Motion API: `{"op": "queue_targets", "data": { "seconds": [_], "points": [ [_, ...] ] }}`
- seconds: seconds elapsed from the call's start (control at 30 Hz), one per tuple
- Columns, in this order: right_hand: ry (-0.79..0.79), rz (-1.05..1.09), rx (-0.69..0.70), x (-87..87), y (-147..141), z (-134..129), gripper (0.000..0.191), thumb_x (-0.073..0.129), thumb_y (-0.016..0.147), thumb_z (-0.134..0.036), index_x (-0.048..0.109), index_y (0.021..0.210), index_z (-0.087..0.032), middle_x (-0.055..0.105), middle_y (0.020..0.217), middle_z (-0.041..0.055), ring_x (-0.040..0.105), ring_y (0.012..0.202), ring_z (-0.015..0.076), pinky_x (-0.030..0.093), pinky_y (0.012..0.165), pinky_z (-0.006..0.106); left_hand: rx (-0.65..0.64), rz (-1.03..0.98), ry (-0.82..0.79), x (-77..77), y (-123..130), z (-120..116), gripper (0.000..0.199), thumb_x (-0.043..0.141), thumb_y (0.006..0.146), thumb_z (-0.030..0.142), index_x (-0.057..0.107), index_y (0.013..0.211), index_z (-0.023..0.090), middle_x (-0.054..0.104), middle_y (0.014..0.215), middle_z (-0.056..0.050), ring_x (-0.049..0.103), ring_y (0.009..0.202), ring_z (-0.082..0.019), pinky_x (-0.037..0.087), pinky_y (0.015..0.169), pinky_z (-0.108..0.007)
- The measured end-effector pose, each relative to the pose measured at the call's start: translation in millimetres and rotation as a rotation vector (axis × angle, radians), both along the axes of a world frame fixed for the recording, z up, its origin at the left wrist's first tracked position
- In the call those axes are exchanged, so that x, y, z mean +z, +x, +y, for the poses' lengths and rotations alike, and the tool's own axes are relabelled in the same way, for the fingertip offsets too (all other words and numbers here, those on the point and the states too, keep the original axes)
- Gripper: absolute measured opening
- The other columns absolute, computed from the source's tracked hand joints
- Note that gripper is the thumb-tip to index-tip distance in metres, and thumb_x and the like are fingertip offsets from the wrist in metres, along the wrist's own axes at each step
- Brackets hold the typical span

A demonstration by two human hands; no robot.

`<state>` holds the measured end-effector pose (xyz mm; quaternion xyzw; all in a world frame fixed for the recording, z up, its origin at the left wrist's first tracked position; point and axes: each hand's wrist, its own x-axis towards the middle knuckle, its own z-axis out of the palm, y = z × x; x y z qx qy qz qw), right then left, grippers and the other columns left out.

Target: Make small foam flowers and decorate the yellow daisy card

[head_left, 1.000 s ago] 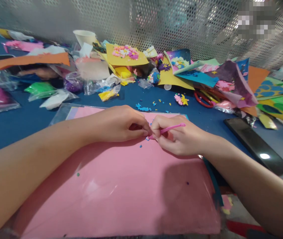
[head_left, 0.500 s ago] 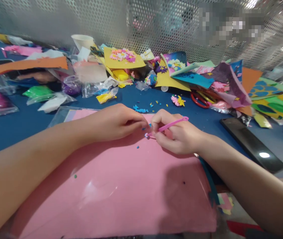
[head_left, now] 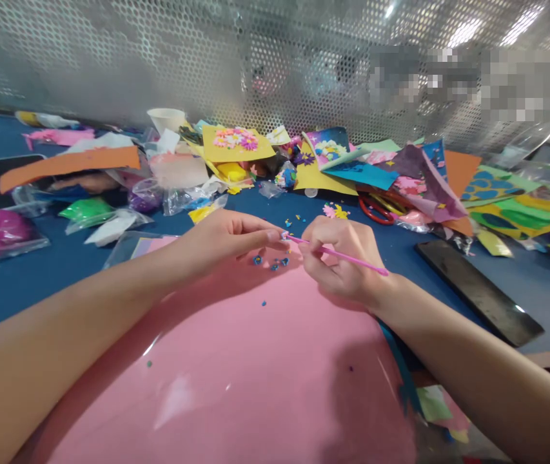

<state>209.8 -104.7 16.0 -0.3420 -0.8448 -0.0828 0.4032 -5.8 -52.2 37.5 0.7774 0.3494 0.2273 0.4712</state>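
Observation:
My right hand (head_left: 340,264) grips a thin pink clay modelling tool (head_left: 359,260), its shaft slanting down to the right across the fingers. The tool's tip meets the fingertips of my left hand (head_left: 236,238), where thumb and forefinger are pinched together. A tiny whitish-blue bit shows at that tip, too small to name. Just below the hands, several small blue clay pieces (head_left: 275,266) with yellowish centres lie on a pink sheet (head_left: 226,367) under clear plastic. One lone blue crumb (head_left: 264,303) sits nearer to me.
Beyond the hands lie a pink-and-yellow clay flower (head_left: 336,211), bagged magenta clay (head_left: 1,233), green clay (head_left: 86,210) and a yellow card with flowers (head_left: 238,143). A black phone (head_left: 480,293) rests at right. Red-handled scissors (head_left: 375,211) and a perforated metal panel (head_left: 158,58) stand behind.
The pink tool has swung round: its tip has risen from the sheet to my left fingertips, and its free end has dropped. More small blue pieces now show below the hands. The view has tilted up.

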Motion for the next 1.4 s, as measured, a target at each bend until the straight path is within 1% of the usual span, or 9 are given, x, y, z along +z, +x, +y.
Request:
{"op": "queue_targets", "data": {
  "seconds": [0.17,0.37,0.53,0.7,0.83,0.97,1.07,1.27,1.4],
  "points": [
    [0.007,-0.041,0.024,-3.6,1.3,3.2,0.010,0.049,0.094,-0.016,0.044,0.091,-0.024,0.069,0.078,-0.0011,0.059,0.063,0.0122,0.036,0.061,0.027,0.020,0.021,0.061,0.1,1.5,-0.9,0.028,0.061,0.095,0.038,0.081,0.101,0.020,0.079,0.079,-0.004,0.056,0.058,-0.008,0.040,0.049,-0.016],
    [0.049,-0.091,0.038,-1.8,2.9,4.0,0.010,0.048,0.094,-0.015,0.044,0.094,-0.024,0.067,0.081,-0.0013,0.057,0.065,0.0124,0.036,0.063,0.028,0.066,0.026,0.034,-6.3,-1.6,3.4,0.031,0.061,0.096,0.042,0.080,0.106,0.020,0.078,0.079,-0.004,0.055,0.056,-0.008,0.043,0.052,-0.018],
    [0.002,0.131,0.041,-4.9,2.0,2.9,0.016,0.050,0.092,-0.012,0.041,0.094,-0.025,0.059,0.079,-0.0017,0.058,0.067,0.0137,0.040,0.063,0.029,0.086,-0.002,-0.018,-10.1,-1.8,4.6,0.034,0.062,0.094,0.048,0.079,0.105,0.021,0.081,0.100,-0.007,0.061,0.062,-0.010,0.044,0.052,-0.020],
    [-0.108,0.429,0.050,-9.5,2.6,7.0,0.013,0.050,0.095,-0.014,0.043,0.097,-0.026,0.052,0.086,-0.0011,0.055,0.073,0.0128,0.045,0.066,0.029,0.011,-0.041,-0.159,-1.9,-1.1,-0.1,0.035,0.052,0.101,0.041,0.076,0.109,0.017,0.080,0.109,-0.010,0.069,0.077,-0.012,0.046,0.056,-0.021],
    [-0.146,0.503,0.102,-10.2,3.7,12.7,0.013,0.048,0.095,-0.014,0.043,0.095,-0.025,0.050,0.085,-0.0018,0.054,0.072,0.0118,0.045,0.065,0.028,-0.049,-0.051,-0.250,1.9,-2.7,-2.8,0.038,0.042,0.107,0.037,0.071,0.113,0.013,0.077,0.117,-0.011,0.069,0.089,-0.013,0.045,0.059,-0.021],
    [-0.096,0.475,0.076,-11.0,3.7,15.4,0.014,0.051,0.094,-0.012,0.044,0.094,-0.025,0.051,0.083,-0.0029,0.055,0.073,0.0114,0.045,0.067,0.029,-0.094,-0.080,-0.381,-2.3,-3.5,-2.5,0.048,0.046,0.104,0.049,0.073,0.107,0.010,0.077,0.115,-0.018,0.070,0.082,-0.015,0.037,0.051,-0.021],
    [-0.070,0.432,0.081,-11.9,3.5,15.1,0.018,0.053,0.091,-0.009,0.044,0.094,-0.025,0.052,0.083,-0.0036,0.054,0.071,0.0107,0.045,0.066,0.028,-0.050,-0.125,-0.462,-1.7,-1.9,-4.6,0.048,0.055,0.099,0.051,0.078,0.098,0.009,0.078,0.108,-0.020,0.068,0.072,-0.014,0.031,0.048,-0.020],
    [-0.094,0.445,0.076,-12.5,3.3,13.0,0.018,0.054,0.090,-0.010,0.046,0.093,-0.025,0.054,0.083,-0.0036,0.053,0.069,0.0102,0.044,0.064,0.027,0.011,-0.106,-0.469,8.8,3.1,-14.0,0.045,0.049,0.103,0.042,0.078,0.087,0.010,0.080,0.101,-0.018,0.064,0.066,-0.012,0.026,0.048,-0.021],
    [-0.152,0.436,0.054,-6.3,4.8,15.1,0.007,0.049,0.097,-0.018,0.050,0.092,-0.024,0.057,0.084,-0.0015,0.057,0.073,0.0117,0.045,0.067,0.028,0.221,-0.233,-0.477,7.1,3.7,-9.2,0.035,0.061,0.098,0.042,0.075,0.089,0.011,0.081,0.092,-0.012,0.062,0.056,-0.009,0.031,0.049,-0.020]
  ]
}}
